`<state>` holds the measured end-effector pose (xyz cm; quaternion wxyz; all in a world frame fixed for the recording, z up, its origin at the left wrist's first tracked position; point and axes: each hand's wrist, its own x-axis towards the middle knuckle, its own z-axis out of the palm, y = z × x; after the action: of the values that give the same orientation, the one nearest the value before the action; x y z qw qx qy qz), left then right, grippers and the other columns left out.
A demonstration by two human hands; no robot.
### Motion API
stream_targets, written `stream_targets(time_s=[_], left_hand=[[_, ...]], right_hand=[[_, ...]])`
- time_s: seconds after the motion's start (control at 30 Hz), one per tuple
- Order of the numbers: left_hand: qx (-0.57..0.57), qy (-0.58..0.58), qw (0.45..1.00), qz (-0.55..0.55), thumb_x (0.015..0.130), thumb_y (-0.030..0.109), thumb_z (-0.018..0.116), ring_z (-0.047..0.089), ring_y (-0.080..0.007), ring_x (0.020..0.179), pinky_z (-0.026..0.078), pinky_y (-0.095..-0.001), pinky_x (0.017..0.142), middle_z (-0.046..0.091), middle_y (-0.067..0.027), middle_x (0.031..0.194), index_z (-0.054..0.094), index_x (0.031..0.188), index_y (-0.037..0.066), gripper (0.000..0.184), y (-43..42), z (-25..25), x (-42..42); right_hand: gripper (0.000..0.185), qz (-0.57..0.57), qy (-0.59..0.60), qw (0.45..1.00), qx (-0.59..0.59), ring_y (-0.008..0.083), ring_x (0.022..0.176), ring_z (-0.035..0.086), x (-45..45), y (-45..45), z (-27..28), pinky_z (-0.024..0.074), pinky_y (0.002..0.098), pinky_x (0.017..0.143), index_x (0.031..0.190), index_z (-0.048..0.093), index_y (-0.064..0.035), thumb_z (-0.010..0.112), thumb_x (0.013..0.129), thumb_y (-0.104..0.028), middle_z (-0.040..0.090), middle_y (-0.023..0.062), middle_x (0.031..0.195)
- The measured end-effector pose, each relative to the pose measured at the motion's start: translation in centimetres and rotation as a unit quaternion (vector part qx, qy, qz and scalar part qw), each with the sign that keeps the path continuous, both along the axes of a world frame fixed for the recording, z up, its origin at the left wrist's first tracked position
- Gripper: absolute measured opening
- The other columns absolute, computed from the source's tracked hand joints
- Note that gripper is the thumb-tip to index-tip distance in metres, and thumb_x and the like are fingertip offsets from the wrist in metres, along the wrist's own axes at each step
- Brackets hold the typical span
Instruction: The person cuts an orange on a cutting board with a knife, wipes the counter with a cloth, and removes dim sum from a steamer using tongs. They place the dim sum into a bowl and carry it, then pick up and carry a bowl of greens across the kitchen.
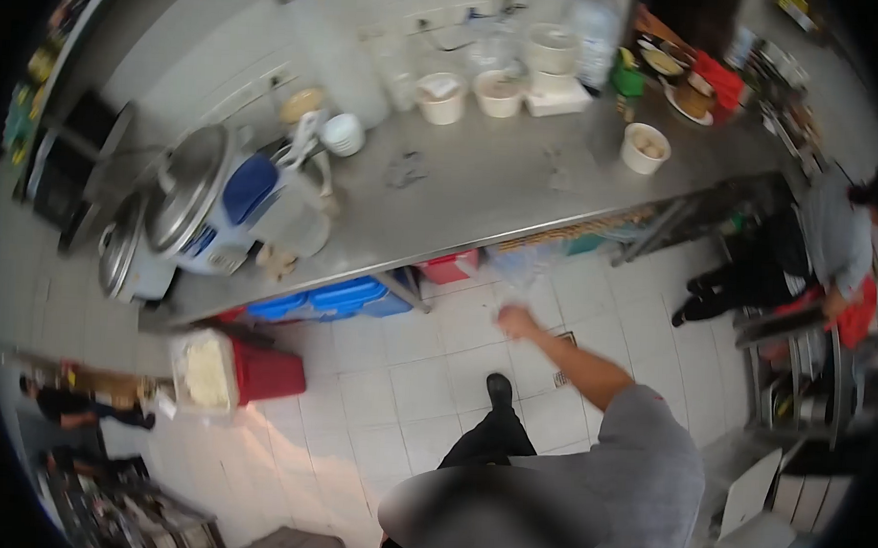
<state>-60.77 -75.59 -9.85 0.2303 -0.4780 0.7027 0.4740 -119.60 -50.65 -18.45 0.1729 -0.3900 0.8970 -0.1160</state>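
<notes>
My right hand [517, 322] is blurred and closed, over the tiled floor just in front of the steel counter [443, 191]. Hazy, see-through plastic [518, 270] shows right beyond the fingers; what the hand grips is too blurred to name. My left hand does not show. On the counter stand white tubs [441, 99], a white bowl with round pale items [645, 149], a stack of white cups [342, 135] and a clear pitcher with a blue lid [294, 219]. Large lidded pots [188, 190] stand at the counter's left end.
Under the counter are blue bins [345, 297] and a red container [449, 267]. A red bin [268, 372] stands on the floor beside an open white tub [207, 372]. One person [838, 233] is at the right near a metal rack [797, 378]; others are at the far left.
</notes>
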Motion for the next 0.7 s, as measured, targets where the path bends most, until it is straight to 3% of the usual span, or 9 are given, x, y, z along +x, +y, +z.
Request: stream_targets(time_s=[0.03, 0.07, 0.1, 0.17, 0.23, 0.4, 0.47, 0.63, 0.7], left_hand=[[0.002, 0.016, 1.000, 0.021, 0.077, 0.029, 0.067, 0.046, -0.0271, 0.122, 0.042, -0.0366, 0.098, 0.048, -0.0152, 0.132, 0.048, 0.131, 0.012, 0.060, 1.4, -0.3, 0.4], [0.002, 0.029, 0.999, 0.042, 0.077, 0.029, 0.067, 0.047, -0.0271, 0.122, 0.042, -0.0366, 0.098, 0.048, -0.0154, 0.132, 0.048, 0.131, 0.011, 0.060, 3.2, -0.8, 1.2], [-0.001, 0.034, 0.997, 0.065, 0.077, 0.030, 0.067, 0.047, -0.0272, 0.121, 0.042, -0.0366, 0.098, 0.049, -0.0157, 0.132, 0.048, 0.131, 0.011, 0.060, 5.4, -1.2, 2.6], [-0.002, 0.010, 0.994, 0.107, 0.077, 0.030, 0.066, 0.048, -0.0272, 0.121, 0.042, -0.0365, 0.097, 0.049, -0.0162, 0.132, 0.048, 0.131, 0.009, 0.061, 9.3, -1.5, 7.3], [0.012, -0.063, 0.987, 0.145, 0.077, 0.031, 0.066, 0.048, -0.0272, 0.120, 0.042, -0.0365, 0.097, 0.049, -0.0167, 0.131, 0.048, 0.131, 0.008, 0.061, 14.7, -2.0, 13.7], [0.207, -0.302, 0.895, 0.254, 0.078, 0.033, 0.065, 0.050, -0.0273, 0.118, 0.042, -0.0364, 0.096, 0.050, -0.0180, 0.131, 0.047, 0.131, 0.004, 0.063, 29.0, 4.6, 28.3], [0.224, -0.086, 0.869, 0.433, 0.074, 0.046, 0.067, 0.041, -0.0311, 0.126, 0.037, -0.0390, 0.102, 0.041, -0.0202, 0.138, 0.044, 0.135, 0.006, 0.076, 36.4, -8.0, 36.6], [0.069, 0.094, 0.822, 0.557, 0.064, 0.057, 0.072, 0.026, -0.0336, 0.135, 0.023, -0.0410, 0.110, 0.030, -0.0178, 0.146, 0.034, 0.141, 0.011, 0.097, 38.1, -2.7, 37.2], [-0.076, 0.131, 0.773, 0.615, 0.064, 0.062, 0.070, 0.025, -0.0352, 0.135, 0.022, -0.0432, 0.111, 0.025, -0.0206, 0.146, 0.036, 0.141, 0.014, 0.097, 35.7, -3.9, 40.5]], right_hand=[[0.018, 0.086, -0.036, 0.996, 0.005, 0.0330, 0.078, 0.062, 6.6, -1.0, -3.7, 0.0501, 0.0452, 0.070, 0.079, 0.063, -0.0049, 0.066, 0.066, -0.017, 0.063, 0.0173, 0.089], [0.031, 0.037, -0.232, 0.965, 0.121, 0.0358, 0.092, 0.060, 12.9, -2.2, -1.5, 0.0497, 0.0458, 0.075, 0.090, 0.063, 0.0005, 0.060, 0.073, -0.025, 0.062, 0.0200, 0.099], [0.036, 0.090, -0.239, 0.962, 0.092, 0.0353, 0.087, 0.062, 18.4, -1.3, 1.5, 0.0490, 0.0466, 0.075, 0.086, 0.068, -0.0019, 0.050, 0.081, -0.033, 0.064, 0.0212, 0.090], [0.042, 0.018, -0.226, 0.973, -0.052, 0.0304, 0.102, 0.060, 29.9, 0.5, -13.6, 0.0491, 0.0414, 0.084, 0.116, 0.061, -0.0087, 0.059, 0.077, -0.024, 0.061, 0.0189, 0.114], [0.045, 0.143, -0.363, 0.915, 0.100, 0.0293, 0.104, 0.059, 30.7, 1.5, -6.8, 0.0490, 0.0405, 0.084, 0.118, 0.059, -0.0085, 0.060, 0.076, -0.022, 0.060, 0.0182, 0.115], [0.052, 0.429, -0.315, 0.800, 0.276, 0.0266, 0.107, 0.057, 36.4, -8.6, -1.1, 0.0489, 0.0383, 0.085, 0.124, 0.053, -0.0078, 0.062, 0.075, -0.019, 0.058, 0.0165, 0.119], [0.055, 0.526, -0.271, 0.729, 0.343, 0.0256, 0.108, 0.056, 43.5, -12.5, 2.9, 0.0488, 0.0374, 0.085, 0.127, 0.051, -0.0076, 0.063, 0.074, -0.017, 0.058, 0.0159, 0.121], [0.064, 0.707, -0.227, 0.490, 0.456, 0.0229, 0.112, 0.054, 67.1, -19.9, 16.6, 0.0487, 0.0352, 0.086, 0.133, 0.046, -0.0070, 0.066, 0.073, -0.014, 0.056, 0.0142, 0.125], [0.075, 0.650, -0.486, 0.403, 0.423, 0.0226, 0.115, 0.051, 77.7, -20.8, 20.5, 0.0511, 0.0345, 0.083, 0.140, 0.036, -0.0062, 0.070, 0.073, -0.015, 0.048, 0.0131, 0.133]])
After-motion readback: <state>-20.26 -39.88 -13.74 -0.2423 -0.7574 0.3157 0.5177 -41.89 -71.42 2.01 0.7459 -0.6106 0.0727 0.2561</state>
